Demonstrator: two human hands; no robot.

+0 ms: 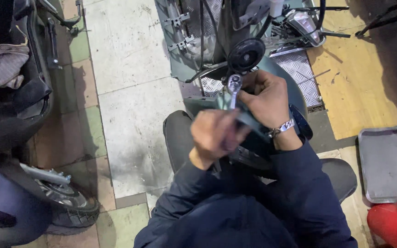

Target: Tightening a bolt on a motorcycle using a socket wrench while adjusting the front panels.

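My right hand [265, 98], with a metal bracelet on the wrist, grips a silver ratchet wrench [233, 86] whose head sits just below a round black horn [246, 54] on a stripped scooter front [216, 36]. My left hand [213, 135] is blurred and closed into a fist near the wrench's handle, just in front of a dark bar-shaped part; what it holds cannot be made out. Both arms wear dark blue sleeves. Below the hands lies the grey-green front mudguard [281, 73].
A parked dark scooter [19, 151] with a wheel stands at the left, a rag [6, 66] on its seat. A grey metal tray [388, 165] and a red bucket [393, 226] sit at the right. Tiled floor [129, 92] lies between; diamond plate [301, 69] under the scooter.
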